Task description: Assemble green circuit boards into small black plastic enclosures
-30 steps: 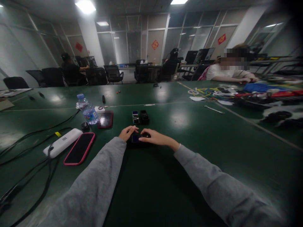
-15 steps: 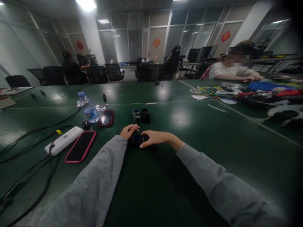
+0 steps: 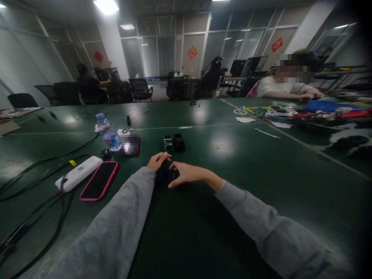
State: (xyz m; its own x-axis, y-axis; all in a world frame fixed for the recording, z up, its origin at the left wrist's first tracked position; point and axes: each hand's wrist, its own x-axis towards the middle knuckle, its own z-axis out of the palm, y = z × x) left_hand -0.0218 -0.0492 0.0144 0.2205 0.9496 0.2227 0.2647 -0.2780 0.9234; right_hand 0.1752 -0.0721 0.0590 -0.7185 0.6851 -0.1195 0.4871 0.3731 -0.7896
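A small black device [image 3: 165, 176] with a bluish screen lies on the green table [image 3: 221, 186] between my two hands. My left hand [image 3: 157, 161] rests at its left side, fingers curled and touching its upper edge. My right hand [image 3: 186, 173] is cupped over its right side, thumb and fingers pinching it. Two more small black devices [image 3: 173, 142] stand side by side a little farther away.
To the left are a pink-cased phone [image 3: 99, 180], a white power bank [image 3: 79, 173], a water bottle [image 3: 107, 132], a red card holder [image 3: 130, 145] and black cables [image 3: 35, 201]. A person in white [image 3: 286, 88] works at far right beside colourful clutter [image 3: 314, 112].
My right hand has slid left and curled tighter over the small device, covering more of it. My left hand has barely moved.
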